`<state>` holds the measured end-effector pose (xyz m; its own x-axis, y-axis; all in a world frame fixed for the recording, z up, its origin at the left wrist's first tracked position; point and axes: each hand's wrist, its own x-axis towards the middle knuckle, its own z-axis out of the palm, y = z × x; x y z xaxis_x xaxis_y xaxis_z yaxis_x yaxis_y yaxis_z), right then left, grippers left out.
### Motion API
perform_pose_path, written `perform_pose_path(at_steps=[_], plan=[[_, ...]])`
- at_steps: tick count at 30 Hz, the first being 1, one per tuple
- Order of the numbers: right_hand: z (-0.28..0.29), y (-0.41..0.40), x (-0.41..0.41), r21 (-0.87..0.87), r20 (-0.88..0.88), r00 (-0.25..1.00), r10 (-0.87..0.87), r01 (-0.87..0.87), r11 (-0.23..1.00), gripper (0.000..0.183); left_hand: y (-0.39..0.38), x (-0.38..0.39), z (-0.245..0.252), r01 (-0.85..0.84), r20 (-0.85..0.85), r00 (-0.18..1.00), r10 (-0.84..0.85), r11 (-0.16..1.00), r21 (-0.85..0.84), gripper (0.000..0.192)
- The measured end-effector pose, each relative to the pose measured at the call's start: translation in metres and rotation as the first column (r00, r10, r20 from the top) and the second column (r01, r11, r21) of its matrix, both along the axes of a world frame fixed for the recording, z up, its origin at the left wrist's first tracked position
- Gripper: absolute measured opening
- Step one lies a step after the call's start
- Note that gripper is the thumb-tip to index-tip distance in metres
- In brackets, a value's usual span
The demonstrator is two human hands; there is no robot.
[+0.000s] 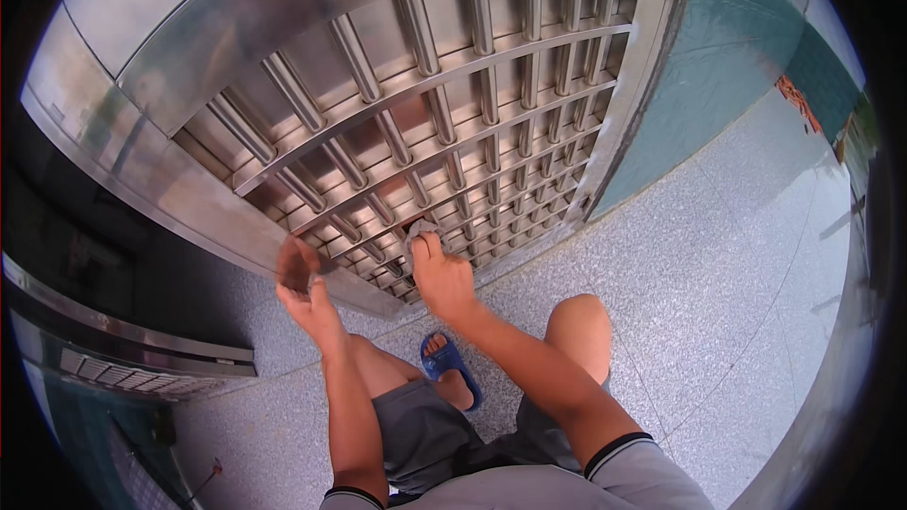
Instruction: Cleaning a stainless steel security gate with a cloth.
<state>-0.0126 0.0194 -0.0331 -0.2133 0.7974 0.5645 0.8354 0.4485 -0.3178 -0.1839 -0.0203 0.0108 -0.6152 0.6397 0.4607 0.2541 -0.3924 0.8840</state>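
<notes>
A stainless steel door (234, 35) with a grille of upright round bars (354, 60) and flat crossbars (453, 78) stands in front of me, swung out from its frame. My right hand (443, 276) pinches a crumpled grey cloth (424, 228) and presses it against the lower part of the grille. At the door's free edge (347, 290) is my left hand (308, 304), its thumb on the front face and its fingers around the edge. The polished metal mirrors that hand just above it.
Speckled grey floor (708, 283) extends right, along a green wall (716, 71). An orange bundle (798, 105) lies by the far wall. To the left are a dark doorway (142, 248) and another metal door panel (134, 372). My knee (581, 326) and blue slipper (453, 368) are below the grille.
</notes>
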Motion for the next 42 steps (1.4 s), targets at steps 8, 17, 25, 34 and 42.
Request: perform_pose_path(at_steps=[8, 17, 25, 34, 42], plan=[[-0.009, -0.011, 0.007, -0.234, -0.652, 0.753, 0.088, -0.310, 0.922, 0.015, 0.007, 0.003, -0.008, -0.065, 0.050, 0.997, 0.064, 0.998, 0.013, 0.045], [-0.016, -0.037, 0.008, -0.128, -0.632, -0.314, -0.709, -0.860, 0.494, 0.026, 0.003, -0.003, -0.007, 0.004, 0.068, 0.998, -0.004, 1.000, 0.011, 0.046], [0.002, -0.009, -0.002, -0.262, -0.837, 0.547, 0.007, -0.412, 0.873, 0.044, -0.001, -0.005, -0.008, -0.057, 0.008, 0.998, 0.057, 0.997, -0.060, 0.046], [-0.001, -0.023, 0.004, -0.438, -0.741, 0.669, -0.054, -0.421, 0.795, 0.038, 0.002, -0.005, -0.008, -0.033, 0.039, 0.999, 0.033, 0.999, -0.018, 0.046], [0.018, -0.028, -0.015, -0.192, -0.910, -0.138, -0.391, -0.696, 0.692, 0.014, -0.003, -0.002, -0.002, -0.106, 0.005, 0.994, 0.107, 0.989, -0.101, 0.044]])
